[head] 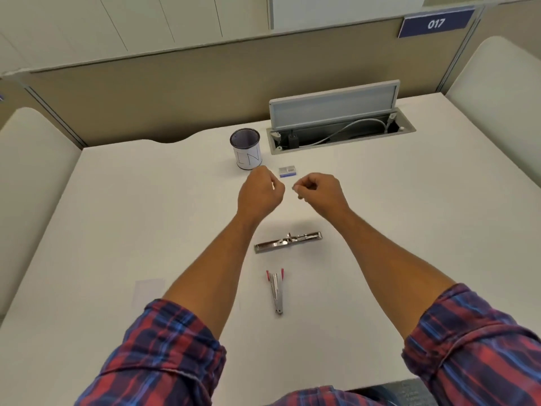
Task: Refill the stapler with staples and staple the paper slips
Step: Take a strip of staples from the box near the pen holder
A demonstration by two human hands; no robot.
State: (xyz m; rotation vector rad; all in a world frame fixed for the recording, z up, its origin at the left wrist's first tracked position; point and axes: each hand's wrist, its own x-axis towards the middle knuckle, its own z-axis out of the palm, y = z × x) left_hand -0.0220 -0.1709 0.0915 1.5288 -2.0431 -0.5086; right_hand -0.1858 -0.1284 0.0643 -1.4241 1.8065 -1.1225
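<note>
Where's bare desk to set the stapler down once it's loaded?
Widest bare patch: right of the metal stapler, toward the desk edge. Also left of the cup, down to the faint paper slip. Crowded: centre line, from staple box past both hands to the red-tipped tool.

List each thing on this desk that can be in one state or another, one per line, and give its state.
Stapler: lying on the desk, opened flat.
Staple remover: lying flat, untouched.
Staple box: resting on the desk; open or closed, cannot tell.
Cup: upright, nothing visible inside.
Cable hatch: lid raised, cable showing.
Paper slip: flat on the desk.
Left hand: closed, pinching something small.
Right hand: closed, pinching something small.
</note>
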